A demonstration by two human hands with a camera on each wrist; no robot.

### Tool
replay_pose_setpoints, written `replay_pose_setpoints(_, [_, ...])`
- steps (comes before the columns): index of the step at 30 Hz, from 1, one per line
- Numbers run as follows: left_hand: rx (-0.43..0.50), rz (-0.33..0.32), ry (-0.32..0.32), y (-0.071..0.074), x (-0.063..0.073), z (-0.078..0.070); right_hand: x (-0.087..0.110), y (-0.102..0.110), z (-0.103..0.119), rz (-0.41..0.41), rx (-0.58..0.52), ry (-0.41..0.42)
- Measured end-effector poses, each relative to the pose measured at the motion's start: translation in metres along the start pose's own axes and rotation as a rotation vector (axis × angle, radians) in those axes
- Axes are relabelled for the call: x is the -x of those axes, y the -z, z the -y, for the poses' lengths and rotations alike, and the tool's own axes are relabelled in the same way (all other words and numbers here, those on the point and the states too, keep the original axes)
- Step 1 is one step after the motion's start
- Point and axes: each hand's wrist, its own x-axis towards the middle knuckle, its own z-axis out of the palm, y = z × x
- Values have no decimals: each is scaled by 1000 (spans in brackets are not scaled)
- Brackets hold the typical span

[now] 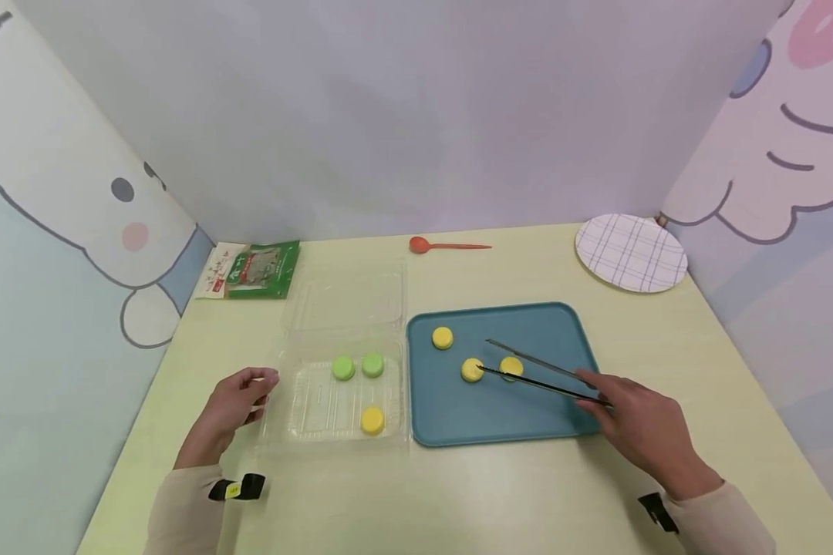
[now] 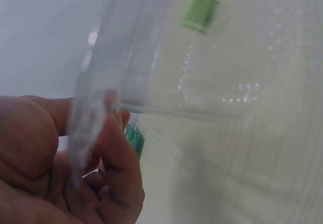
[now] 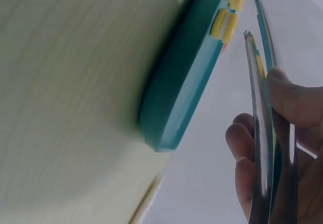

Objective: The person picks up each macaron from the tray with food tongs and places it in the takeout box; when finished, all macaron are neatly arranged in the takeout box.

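My left hand (image 1: 232,402) pinches the left rim of a clear plastic clamshell container (image 2: 93,118), its lid laid open toward the back. Inside are two green macarons (image 1: 343,368) and one yellow macaron (image 1: 372,420). With my right hand (image 1: 642,424) I hold metal tongs (image 3: 261,133), their tips spread apart. They reach over the blue tray (image 1: 458,422), which carries three yellow macarons. One tip is at the middle macaron (image 1: 470,371); whether it touches cannot be told. Another macaron (image 1: 511,364) lies partly under the tongs, and a third (image 1: 442,338) sits farther back.
Behind the container, a green and white food packet (image 1: 262,270) lies at the back left. A red spoon (image 1: 419,245) rests near the back wall. At the back right is a checked plate (image 1: 630,253). Walls border the table at the back and both sides.
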Motion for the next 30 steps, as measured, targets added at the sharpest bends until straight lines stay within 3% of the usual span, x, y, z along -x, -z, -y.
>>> replay_pose_setpoints(8, [-2,17,16,0,7,8,13,-1,4,21,7,-1])
replay_pose_setpoints(13, [-6,11,-2,1,4,4,12,0,1,-1,22,7])
replay_pose_setpoints(22, [0,-7,35,5,3,7,10,-1,-2,38,8,9])
replay_pose_setpoints(30, [0,6,31,2,-2,4,15,0,-5,22,49,-3])
